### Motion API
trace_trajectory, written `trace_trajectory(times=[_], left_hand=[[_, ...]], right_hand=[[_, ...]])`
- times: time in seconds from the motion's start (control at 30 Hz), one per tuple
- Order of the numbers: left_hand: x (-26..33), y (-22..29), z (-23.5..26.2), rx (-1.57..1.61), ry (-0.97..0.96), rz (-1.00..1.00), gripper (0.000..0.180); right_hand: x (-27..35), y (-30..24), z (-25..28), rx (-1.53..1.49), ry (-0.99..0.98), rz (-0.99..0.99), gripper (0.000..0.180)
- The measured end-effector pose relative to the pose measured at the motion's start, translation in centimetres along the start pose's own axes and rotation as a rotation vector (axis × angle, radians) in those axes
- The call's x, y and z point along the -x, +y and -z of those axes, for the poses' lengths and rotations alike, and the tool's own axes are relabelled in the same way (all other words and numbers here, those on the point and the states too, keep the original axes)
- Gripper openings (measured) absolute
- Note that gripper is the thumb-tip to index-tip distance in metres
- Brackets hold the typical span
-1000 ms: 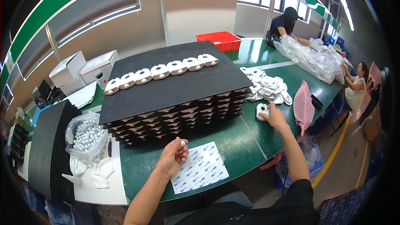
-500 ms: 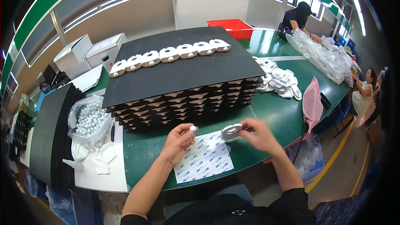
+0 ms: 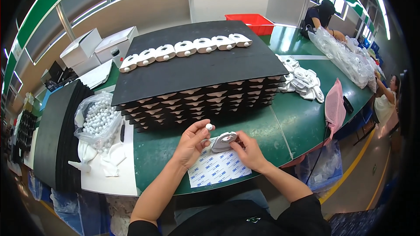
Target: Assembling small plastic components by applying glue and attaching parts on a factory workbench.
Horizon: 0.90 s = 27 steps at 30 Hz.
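Observation:
Thumb and fingertips of my left hand point(image 3: 192, 145) pinch a small white ball point(image 3: 209, 127) that shows a dark spot. Beside it, my right hand point(image 3: 249, 152) grips a white plastic part with a round opening point(image 3: 224, 142), tilted up on its edge. The two pieces are close together but apart. Under both hands lies a sheet with a blue printed pattern point(image 3: 218, 168), at the table's near edge. Beyond them, a row of similar white parts point(image 3: 183, 49), with white balls at their front edges, lies on a stack of black boards point(image 3: 205, 71).
A clear bag of white balls point(image 3: 98, 120) stands left, near white cloths point(image 3: 114, 159) and upright black boards point(image 3: 57, 135). Loose white parts point(image 3: 302, 78) are heaped right of the stack, beside a pink mesh bag point(image 3: 334, 107). Another person point(image 3: 321, 17) handles clear plastic bags point(image 3: 345, 59) at the far right.
My right hand has brought the white part leftward, nearer the ball. My left hand has risen slightly with the ball. The whole view has shifted a little.

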<state>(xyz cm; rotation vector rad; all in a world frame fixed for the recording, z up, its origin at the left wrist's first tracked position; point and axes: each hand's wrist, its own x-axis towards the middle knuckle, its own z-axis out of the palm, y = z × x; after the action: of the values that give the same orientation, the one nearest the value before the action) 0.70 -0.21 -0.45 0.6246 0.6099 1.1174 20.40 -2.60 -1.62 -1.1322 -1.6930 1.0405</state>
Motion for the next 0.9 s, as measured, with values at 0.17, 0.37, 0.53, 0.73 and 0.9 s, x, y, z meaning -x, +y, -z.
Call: trace_trajectory(times=[0.17, 0.37, 0.53, 0.73, 0.9], left_hand=[[-0.1, -0.1, 0.0, -0.004, -0.022, 0.01, 0.027], [-0.2, -0.1, -0.1, -0.016, -0.022, 0.012, 0.025], [-0.1, -0.2, -0.4, -0.03, -0.001, 0.022, 0.023], [0.0, -0.6, 0.1, -0.116, -0.027, 0.002, 0.024], [0.2, -0.7, -1.2, -0.318, 0.012, -0.052, 0.029]], right_hand=[[0.1, 0.4, -0.1, 0.03, 0.044, 0.036, 0.011], [0.1, -0.5, 0.1, 0.114, 0.044, 0.087, 0.013], [0.1, -0.4, -0.4, 0.302, 0.055, 0.316, 0.014], [0.0, 1.1, 0.1, -0.374, -0.02, -0.051, 0.017], [-0.5, 1.0, 0.9, -0.92, 0.014, -0.19, 0.018]])
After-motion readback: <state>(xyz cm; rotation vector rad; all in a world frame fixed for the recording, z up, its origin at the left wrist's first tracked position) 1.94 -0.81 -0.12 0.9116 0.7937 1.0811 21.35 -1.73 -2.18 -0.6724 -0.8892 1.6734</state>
